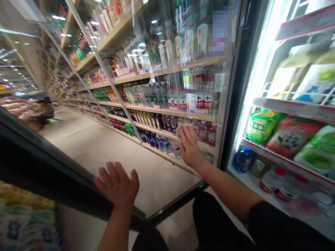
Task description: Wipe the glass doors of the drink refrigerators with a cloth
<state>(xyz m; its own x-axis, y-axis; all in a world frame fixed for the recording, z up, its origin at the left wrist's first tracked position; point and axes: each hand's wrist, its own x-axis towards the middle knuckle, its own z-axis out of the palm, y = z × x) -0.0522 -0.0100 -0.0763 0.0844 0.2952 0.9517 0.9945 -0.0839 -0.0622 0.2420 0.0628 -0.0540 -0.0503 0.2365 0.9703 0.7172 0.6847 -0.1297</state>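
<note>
My left hand (pixel 117 183) is open, fingers spread, against the dark frame (pixel 78 174) of a glass door, near its lower left edge. My right hand (pixel 190 146) presses on the glass pane (pixel 162 174) further right. Its fingers lie close together and point up and left. Something pale and small shows by the fingertips; most of it is hidden under the hand and I cannot make out what it is. Through the pane, shelves with rows of drink bottles (pixel 157 94) are visible behind the hand.
To the right stands a lit fridge with wire shelves (pixel 288 157), holding green and red bags (pixel 293 134) and bottles (pixel 272 179). My knees (pixel 217 219) are beneath the door's lower edge. Packaged goods (pixel 26 216) sit at lower left. A tiled aisle (pixel 78 129) runs back to the left.
</note>
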